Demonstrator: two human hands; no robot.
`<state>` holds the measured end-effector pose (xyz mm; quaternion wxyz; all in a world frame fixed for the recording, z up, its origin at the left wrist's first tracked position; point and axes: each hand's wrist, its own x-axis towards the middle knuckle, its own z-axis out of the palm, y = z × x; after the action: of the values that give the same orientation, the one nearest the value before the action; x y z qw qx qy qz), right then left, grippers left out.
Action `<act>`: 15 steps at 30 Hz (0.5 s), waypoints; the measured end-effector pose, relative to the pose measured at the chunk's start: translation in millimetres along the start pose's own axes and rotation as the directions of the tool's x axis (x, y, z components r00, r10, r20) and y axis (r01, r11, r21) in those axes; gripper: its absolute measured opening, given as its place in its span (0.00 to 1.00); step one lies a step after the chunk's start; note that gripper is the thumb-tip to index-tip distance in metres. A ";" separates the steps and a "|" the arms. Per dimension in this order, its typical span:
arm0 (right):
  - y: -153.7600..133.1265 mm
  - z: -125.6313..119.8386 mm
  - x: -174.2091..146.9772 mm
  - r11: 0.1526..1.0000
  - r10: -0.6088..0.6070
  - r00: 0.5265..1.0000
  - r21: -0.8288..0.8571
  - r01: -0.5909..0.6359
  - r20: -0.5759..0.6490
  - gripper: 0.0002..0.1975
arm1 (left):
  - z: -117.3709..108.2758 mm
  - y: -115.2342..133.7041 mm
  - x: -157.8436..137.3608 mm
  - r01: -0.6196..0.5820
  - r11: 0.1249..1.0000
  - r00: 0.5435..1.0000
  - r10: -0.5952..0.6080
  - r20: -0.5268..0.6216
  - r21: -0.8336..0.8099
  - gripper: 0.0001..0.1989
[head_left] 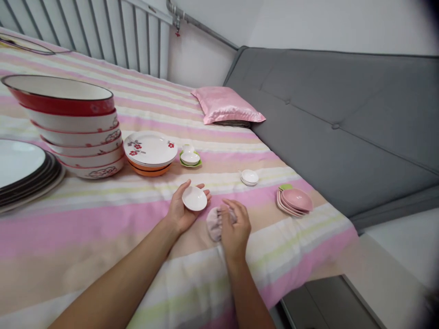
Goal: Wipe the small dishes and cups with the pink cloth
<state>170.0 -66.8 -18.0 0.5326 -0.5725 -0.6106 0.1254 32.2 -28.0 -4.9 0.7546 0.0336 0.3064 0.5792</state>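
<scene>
My left hand (181, 211) lies palm up on the striped bed sheet and cradles a small white dish (194, 198). Just to its right, my right hand (235, 230) grips a crumpled pinkish-grey cloth (214, 224) that rests on the sheet. The cloth sits a little below and to the right of the dish, apart from it.
On the striped sheet (103, 228) stand stacked red-and-white bowls (73, 128), dark-rimmed plates (24, 171), flowered plates on an orange bowl (150, 153), small white dishes on a green one (190, 158), more white dishes (249, 177) and pink dishes (295, 201). A pink pillow (226, 105) lies by the grey headboard (343, 123).
</scene>
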 end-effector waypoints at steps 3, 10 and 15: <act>17.4 -13.4 11.3 0.993 0.036 0.998 -0.109 -0.042 -0.055 0.15 | -0.1 -0.8 0.4 -0.009 1.000 1.000 0.009 0.018 0.022 0.21; 35.5 -33.9 24.3 0.945 0.285 0.956 0.146 -0.293 0.071 0.16 | -0.1 -2.0 2.5 0.014 0.998 1.000 -0.012 -0.024 0.067 0.22; 36.9 -50.3 30.3 0.809 0.394 0.842 0.297 -0.508 0.368 0.18 | 0.4 -3.1 2.9 0.007 0.996 1.000 -0.005 -0.025 0.090 0.21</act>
<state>237.6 -53.0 -10.6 0.4930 -0.5623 -0.4896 0.4483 35.5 -26.2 -7.0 0.7502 0.0598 0.3416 0.5630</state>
